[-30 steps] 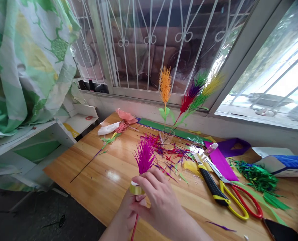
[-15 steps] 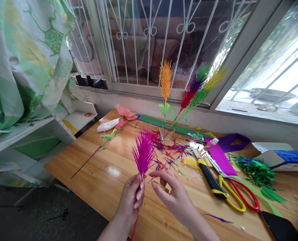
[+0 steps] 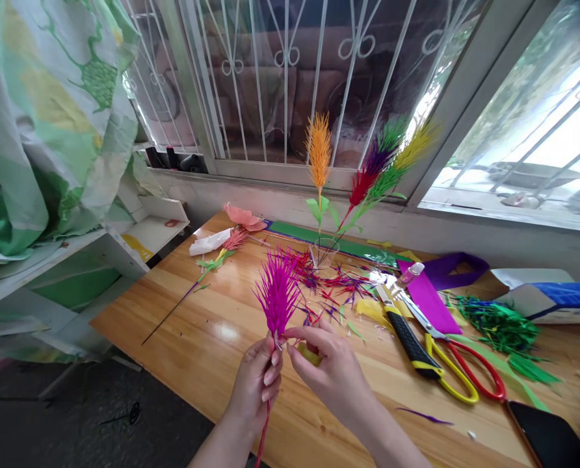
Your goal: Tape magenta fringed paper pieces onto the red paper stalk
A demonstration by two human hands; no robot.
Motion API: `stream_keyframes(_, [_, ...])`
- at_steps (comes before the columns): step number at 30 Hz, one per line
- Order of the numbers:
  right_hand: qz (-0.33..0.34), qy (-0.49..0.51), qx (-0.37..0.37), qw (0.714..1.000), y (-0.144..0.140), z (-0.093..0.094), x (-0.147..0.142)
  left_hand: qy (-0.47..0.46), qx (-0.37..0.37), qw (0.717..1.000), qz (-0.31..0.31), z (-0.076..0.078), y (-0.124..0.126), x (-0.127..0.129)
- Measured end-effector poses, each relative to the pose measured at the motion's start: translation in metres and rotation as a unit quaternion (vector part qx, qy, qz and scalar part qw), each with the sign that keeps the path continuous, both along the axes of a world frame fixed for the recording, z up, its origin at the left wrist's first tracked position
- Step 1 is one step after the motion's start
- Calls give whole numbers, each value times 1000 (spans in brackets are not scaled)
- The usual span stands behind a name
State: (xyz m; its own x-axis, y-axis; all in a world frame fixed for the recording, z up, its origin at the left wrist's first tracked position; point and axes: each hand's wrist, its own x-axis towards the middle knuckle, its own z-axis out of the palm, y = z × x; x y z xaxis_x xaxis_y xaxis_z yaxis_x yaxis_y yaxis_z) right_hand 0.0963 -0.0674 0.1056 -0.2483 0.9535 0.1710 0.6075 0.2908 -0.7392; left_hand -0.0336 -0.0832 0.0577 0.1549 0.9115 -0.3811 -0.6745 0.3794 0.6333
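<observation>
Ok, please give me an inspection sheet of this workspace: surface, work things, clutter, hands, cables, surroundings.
Surface: wooden table, glossy, strewn with paper scraps.
Work things: magenta paper plume on a red stem; small yellow tape roll.
Clutter: scissors, utility knife, green paper shreds, purple paper strip, phone, finished plumes in a glass.
Hands: left hand in a grip on the stem below the plume; right hand holds the tape roll beside it.
Cables: nothing seen.
Surroundings: barred window, green patterned cloth, white shelf.
</observation>
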Motion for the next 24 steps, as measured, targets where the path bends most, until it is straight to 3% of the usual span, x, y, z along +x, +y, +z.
stream_keyframes(8, [-19, 6, 16, 1000, 1, -2, -5, 110, 17, 994, 4, 2, 0, 1])
stream_keyframes(14, [-48, 19, 21, 998, 0, -12, -12, 104, 28, 994, 23, 4, 0, 2])
stream_keyframes(19, [-75, 4, 31, 997, 0, -19, -15, 160, 66, 984, 48, -2, -1, 3])
stream_keyframes(24, [-73, 12, 44, 996, -4, -18, -16, 130, 67, 988, 42, -3, -1, 1])
